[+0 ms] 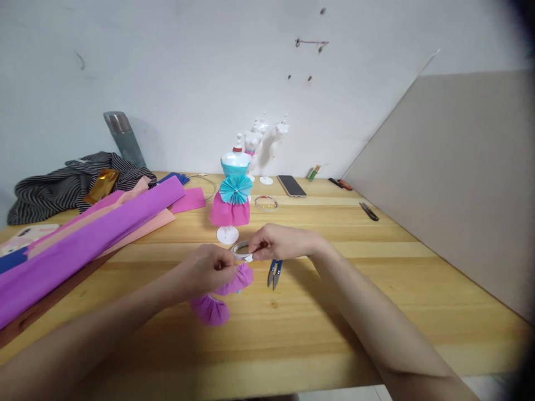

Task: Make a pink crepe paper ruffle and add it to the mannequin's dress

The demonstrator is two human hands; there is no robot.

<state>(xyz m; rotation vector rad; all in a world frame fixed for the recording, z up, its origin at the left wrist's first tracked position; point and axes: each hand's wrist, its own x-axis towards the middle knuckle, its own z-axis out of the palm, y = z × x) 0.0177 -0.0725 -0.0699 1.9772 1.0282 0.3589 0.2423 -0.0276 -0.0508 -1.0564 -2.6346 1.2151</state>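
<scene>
My left hand is closed in a pinch on a gathered strip of purple crepe paper, held above the table. A second ruffled purple piece shows below that hand; whether the two are joined I cannot tell. My right hand grips a roll of tape, with a small white end at its fingertips. Just beyond the hands stands a small white dress form, dressed in a turquoise top, a pleated turquoise rosette and a pink skirt. Blue-handled thread snips lie below my right wrist.
Rolls of purple and peach crepe paper cover the left side. Behind them are a striped cloth and a bottle. Toward the wall stand more white forms, a phone and another tape roll. Black snips lie right.
</scene>
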